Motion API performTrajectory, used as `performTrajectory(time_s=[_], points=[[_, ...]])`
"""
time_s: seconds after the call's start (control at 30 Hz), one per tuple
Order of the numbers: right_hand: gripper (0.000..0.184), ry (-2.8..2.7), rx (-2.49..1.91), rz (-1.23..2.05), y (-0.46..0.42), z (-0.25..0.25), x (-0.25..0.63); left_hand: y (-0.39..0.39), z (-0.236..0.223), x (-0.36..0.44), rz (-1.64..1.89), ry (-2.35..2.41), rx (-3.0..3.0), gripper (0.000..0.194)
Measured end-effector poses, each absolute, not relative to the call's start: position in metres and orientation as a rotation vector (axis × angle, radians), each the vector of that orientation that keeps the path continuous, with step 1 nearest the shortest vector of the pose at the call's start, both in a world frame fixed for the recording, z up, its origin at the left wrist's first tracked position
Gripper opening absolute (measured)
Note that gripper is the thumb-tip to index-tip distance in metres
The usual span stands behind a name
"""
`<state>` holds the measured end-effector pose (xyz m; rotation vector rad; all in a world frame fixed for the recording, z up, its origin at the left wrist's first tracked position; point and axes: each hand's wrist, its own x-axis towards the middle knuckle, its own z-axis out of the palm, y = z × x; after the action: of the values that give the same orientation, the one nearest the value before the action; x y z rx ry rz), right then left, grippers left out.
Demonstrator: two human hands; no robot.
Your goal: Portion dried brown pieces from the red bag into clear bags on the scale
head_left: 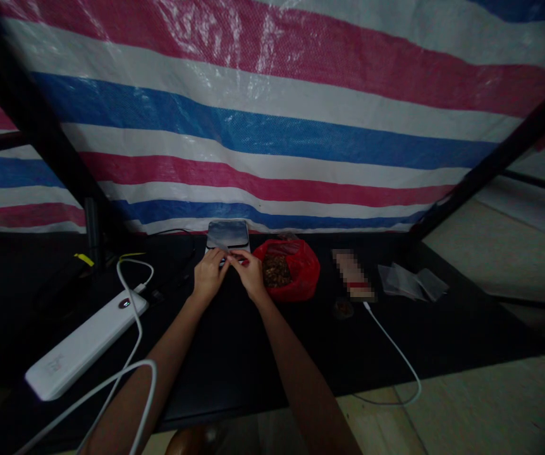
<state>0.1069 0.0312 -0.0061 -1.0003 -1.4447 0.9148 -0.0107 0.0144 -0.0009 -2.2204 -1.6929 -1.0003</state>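
— Status of the hands?

— I see my left hand (209,273) and right hand (250,273) meeting over the table (234,354), fingers pinched together on a small clear bag (220,243) just before the scale (227,234).

— Surroundings?

— Red bag (296,268) of brown bits just right of the right hand; white power bank (85,344) at left, cabled.

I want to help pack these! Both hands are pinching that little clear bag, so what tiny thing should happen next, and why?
Probably pull the small clear plastic bag open. The left hand and right hand both pinch it in front of the flat silver scale, and the open red plastic bag of brown pieces sits right beside the right hand.
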Motion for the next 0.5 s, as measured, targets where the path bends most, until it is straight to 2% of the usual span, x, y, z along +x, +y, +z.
performTrajectory(time_s=[0.27, 0.5], points=[[0.018, -1.468, -1.057, 0.845, 0.0333, -0.0110, 0.1097, 0.0176, 0.0000, -0.0171, -1.133, -1.615, -2.439, 0.021], [0.017, -1.587, -1.110, 0.616, 0.0330, -0.0056, 0.1124, 0.0198, -0.0035, -0.0144, -1.153, -1.670, -2.418, 0.025]])
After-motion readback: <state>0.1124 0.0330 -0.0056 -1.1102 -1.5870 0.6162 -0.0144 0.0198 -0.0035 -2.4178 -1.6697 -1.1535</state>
